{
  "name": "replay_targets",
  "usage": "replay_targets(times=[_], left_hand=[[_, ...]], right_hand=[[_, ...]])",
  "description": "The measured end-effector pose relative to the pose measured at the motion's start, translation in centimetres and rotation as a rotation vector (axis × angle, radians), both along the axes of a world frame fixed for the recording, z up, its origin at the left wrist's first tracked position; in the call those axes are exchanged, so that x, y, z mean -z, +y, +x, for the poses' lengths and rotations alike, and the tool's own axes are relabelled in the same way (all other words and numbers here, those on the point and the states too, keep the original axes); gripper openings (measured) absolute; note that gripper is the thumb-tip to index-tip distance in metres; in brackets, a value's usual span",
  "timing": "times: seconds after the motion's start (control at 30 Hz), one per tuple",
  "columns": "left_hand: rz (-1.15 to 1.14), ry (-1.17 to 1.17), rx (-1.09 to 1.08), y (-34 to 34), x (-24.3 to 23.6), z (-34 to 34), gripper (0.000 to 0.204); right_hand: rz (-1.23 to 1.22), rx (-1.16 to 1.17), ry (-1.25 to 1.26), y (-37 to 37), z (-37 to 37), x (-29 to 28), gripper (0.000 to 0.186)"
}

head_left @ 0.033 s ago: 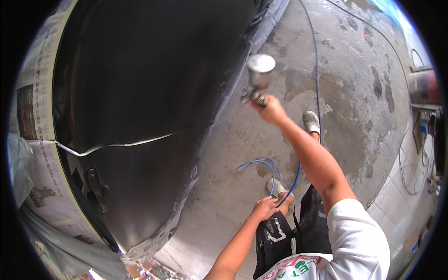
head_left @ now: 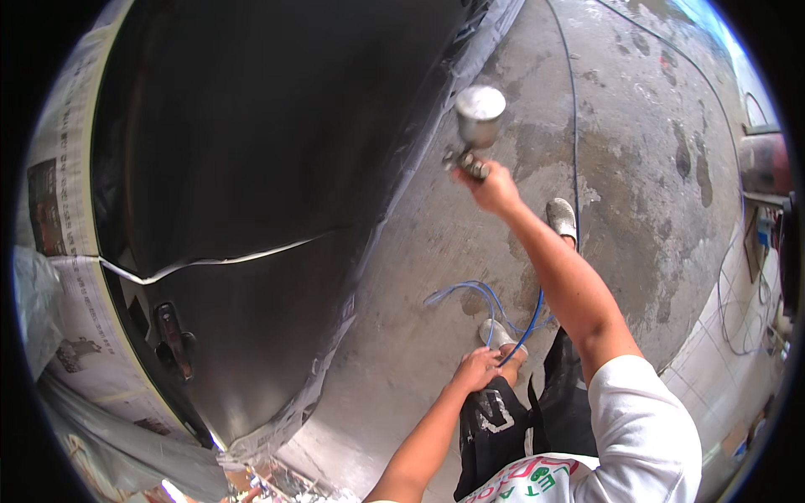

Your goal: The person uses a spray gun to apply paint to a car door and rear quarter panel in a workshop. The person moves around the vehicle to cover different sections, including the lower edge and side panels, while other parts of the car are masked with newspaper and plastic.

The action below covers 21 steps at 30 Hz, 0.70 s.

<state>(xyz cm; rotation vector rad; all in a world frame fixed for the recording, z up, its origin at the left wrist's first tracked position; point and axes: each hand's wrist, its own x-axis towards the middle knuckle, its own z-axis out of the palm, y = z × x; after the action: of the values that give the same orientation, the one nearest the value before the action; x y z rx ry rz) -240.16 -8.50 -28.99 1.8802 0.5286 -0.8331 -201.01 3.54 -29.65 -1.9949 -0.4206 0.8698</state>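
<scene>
My right hand (head_left: 495, 189), arm stretched out ahead, is wrapped round the handle of a spray gun (head_left: 470, 163). A silvery cup (head_left: 480, 126) with a pale lid sits upright on top of it. The gun is held just right of a dark car door panel (head_left: 268, 126), apart from it. Low in the middle, in front of my thigh, my left hand (head_left: 477, 370) is closed on a blue air hose (head_left: 532, 323); part of its grip is hidden. A black door handle (head_left: 173, 342) shows on the panel at lower left.
Newspaper masking (head_left: 84, 318) lines the car's left side, and plastic sheeting (head_left: 482, 46) runs along its right edge. More hose (head_left: 573, 109) crosses the stained concrete floor (head_left: 620, 251). My shoes (head_left: 560, 217) stand on it. Shelving with a reddish container (head_left: 765, 163) is at far right.
My right hand and the spray gun have moved slightly up and to the right, a little away from the panel. My left hand stays about where it was on the hose.
</scene>
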Motion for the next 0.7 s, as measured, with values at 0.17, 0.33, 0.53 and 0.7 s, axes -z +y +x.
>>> replay_targets(times=[0.17,0.33,0.53,0.7], left_hand=[[0.089,0.081,0.123,1.4,-0.2,10.6,0.027],[0.120,0.123,0.230,0.2,-1.9,17.3,0.020],[0.079,0.168,0.060,0.3,-2.5,19.6,0.022],[0.120,0.132,0.225,1.9,-3.4,19.7,0.023]], right_hand=[[0.087,0.011,-0.065,1.1,4.5,-2.1,0.050],[0.314,-0.186,0.289,-0.7,1.0,-10.1,0.042],[0.319,-0.550,0.459,-0.4,0.6,-17.3,0.040],[0.210,-0.354,0.282,1.0,6.3,-10.2,0.032]])
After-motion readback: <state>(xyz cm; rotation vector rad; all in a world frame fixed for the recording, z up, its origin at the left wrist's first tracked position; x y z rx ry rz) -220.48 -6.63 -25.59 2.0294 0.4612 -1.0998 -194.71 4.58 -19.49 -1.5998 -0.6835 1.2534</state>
